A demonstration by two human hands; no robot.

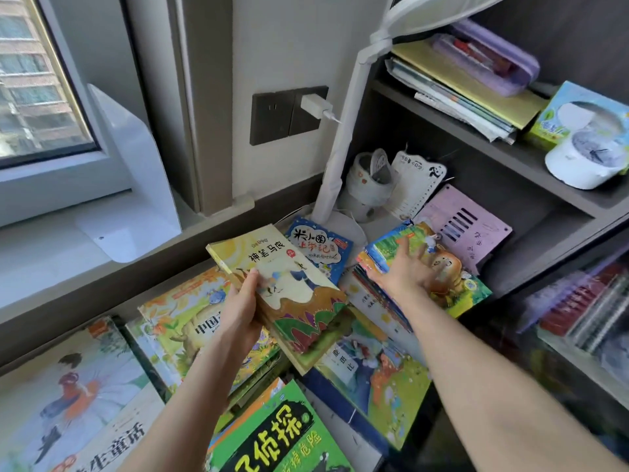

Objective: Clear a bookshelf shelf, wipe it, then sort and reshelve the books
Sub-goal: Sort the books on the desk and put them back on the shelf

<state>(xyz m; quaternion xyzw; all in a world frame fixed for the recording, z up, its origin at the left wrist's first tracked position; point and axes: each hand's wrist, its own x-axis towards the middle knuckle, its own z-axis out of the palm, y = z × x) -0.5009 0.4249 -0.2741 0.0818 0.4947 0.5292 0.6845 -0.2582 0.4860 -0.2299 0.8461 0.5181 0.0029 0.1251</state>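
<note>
1. cream-yellow paper cover: a cream-yellow book (pixel 289 284) is held up at a tilt over a litter of picture books, in front of the shelf unit's open lower bay.
2. left hand (pixel 240 308) grips the book's left edge. the thumb lies on the cover and the fingers curl underneath, out of sight.
3. right hand (pixel 406 272) lies palm down on a stack of books (pixel 473 291) just right of the held one. its fingers are straight and fanned wide across the top cover, and the thumb sits at the stack's left edge.
4. blue book (pixel 318 248) lies flat behind, between the two hands, with its near corner hidden by the held book.
5. green book (pixel 282 437) is nearest the viewer, overlapping others, between the two forearms.
6. pink sheet (pixel 466 226) lies tilted behind the stack, inside the bay.
7. white lamp (pixel 343 131) has its stem rising from the bay's left corner up past the shelf board (pixel 476 139).
8. on that board, loose papers with a purple case (pixel 493 59) on top, and a white clock (pixel 585 158) further right.
9. on the wall left of the lamp, a dark socket plate (pixel 272 117) with a white charger (pixel 315 105) plugged in.
</note>
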